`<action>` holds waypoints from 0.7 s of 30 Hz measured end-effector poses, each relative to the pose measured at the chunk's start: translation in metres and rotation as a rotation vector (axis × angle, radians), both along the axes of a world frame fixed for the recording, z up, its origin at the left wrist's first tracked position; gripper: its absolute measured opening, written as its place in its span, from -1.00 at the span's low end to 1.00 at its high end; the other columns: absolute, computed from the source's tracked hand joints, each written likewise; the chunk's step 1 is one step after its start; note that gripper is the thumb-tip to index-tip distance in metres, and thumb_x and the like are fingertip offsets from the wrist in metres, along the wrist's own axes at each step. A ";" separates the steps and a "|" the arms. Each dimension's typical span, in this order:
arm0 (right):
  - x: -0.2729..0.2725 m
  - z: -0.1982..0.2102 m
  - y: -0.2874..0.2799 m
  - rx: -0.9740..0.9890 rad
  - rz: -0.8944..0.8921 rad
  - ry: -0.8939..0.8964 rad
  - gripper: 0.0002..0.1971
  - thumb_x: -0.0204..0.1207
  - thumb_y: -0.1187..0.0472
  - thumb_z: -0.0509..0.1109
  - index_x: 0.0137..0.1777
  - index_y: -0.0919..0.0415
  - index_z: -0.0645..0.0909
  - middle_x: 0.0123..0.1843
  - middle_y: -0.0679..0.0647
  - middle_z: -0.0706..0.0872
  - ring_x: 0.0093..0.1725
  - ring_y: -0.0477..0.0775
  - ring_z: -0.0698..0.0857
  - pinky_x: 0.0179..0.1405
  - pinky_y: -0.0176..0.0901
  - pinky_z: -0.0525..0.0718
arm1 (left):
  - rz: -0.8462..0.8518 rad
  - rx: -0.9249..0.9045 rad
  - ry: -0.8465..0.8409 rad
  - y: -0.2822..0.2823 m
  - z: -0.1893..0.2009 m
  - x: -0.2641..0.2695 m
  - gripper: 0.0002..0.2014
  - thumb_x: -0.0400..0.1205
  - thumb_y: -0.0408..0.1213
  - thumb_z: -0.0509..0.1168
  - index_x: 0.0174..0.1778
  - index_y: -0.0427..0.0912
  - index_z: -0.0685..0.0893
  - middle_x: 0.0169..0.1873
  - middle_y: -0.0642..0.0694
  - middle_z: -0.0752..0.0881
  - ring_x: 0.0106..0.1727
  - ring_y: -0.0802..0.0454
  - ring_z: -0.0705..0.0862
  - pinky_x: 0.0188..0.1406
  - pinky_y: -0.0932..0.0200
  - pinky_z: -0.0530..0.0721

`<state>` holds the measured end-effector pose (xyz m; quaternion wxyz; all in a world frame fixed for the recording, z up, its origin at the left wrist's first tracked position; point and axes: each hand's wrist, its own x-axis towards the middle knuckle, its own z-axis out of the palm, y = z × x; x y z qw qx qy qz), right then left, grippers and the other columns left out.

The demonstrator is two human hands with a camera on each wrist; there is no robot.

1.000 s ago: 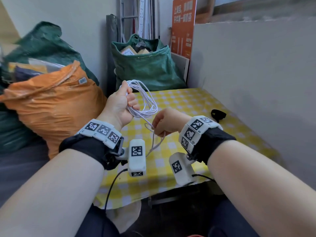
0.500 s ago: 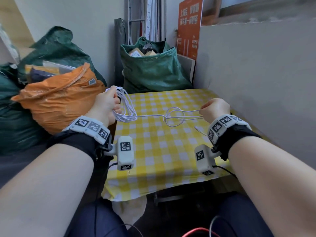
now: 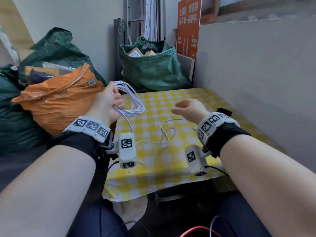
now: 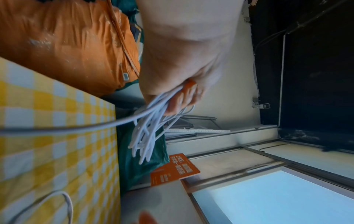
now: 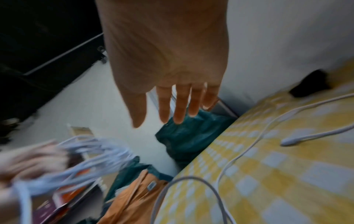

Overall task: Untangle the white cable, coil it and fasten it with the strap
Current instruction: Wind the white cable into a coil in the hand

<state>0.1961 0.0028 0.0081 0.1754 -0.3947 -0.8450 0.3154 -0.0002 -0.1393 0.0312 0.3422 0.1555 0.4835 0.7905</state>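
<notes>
My left hand (image 3: 109, 103) grips a bundle of loops of the white cable (image 3: 135, 103) above the table's left edge; in the left wrist view the loops (image 4: 147, 133) fan out from the curled fingers (image 4: 182, 98). The rest of the cable (image 3: 168, 134) trails loose over the yellow checked tablecloth (image 3: 171, 161), its plug end (image 5: 289, 141) lying flat. My right hand (image 3: 186, 108) hovers over the table with straight fingers (image 5: 180, 109), holding nothing. The black strap (image 3: 224, 111) lies near the wall, just behind my right wrist.
An orange sack (image 3: 58, 103) and dark green bags (image 3: 51, 53) crowd the left side. A green bag of boxes (image 3: 153, 69) stands behind the table. A grey board (image 3: 256, 74) walls the right side, with an orange sign (image 3: 188, 26) behind it.
My right hand has let go of the stretched cable and opened; the free length has dropped slack onto the cloth. My left hand has kept hold of the loops.
</notes>
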 end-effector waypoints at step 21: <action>-0.003 -0.015 -0.012 -0.516 0.174 0.101 -0.63 0.58 0.31 0.29 -0.46 0.16 0.32 -0.74 -0.07 0.25 -0.77 -0.08 0.22 -0.37 -0.12 0.55 | -0.382 0.136 -0.018 -0.022 0.019 0.012 -0.59 0.72 0.07 0.00 -0.41 -0.03 0.34 -0.80 0.06 0.23 -0.79 0.19 0.20 -0.75 0.41 0.17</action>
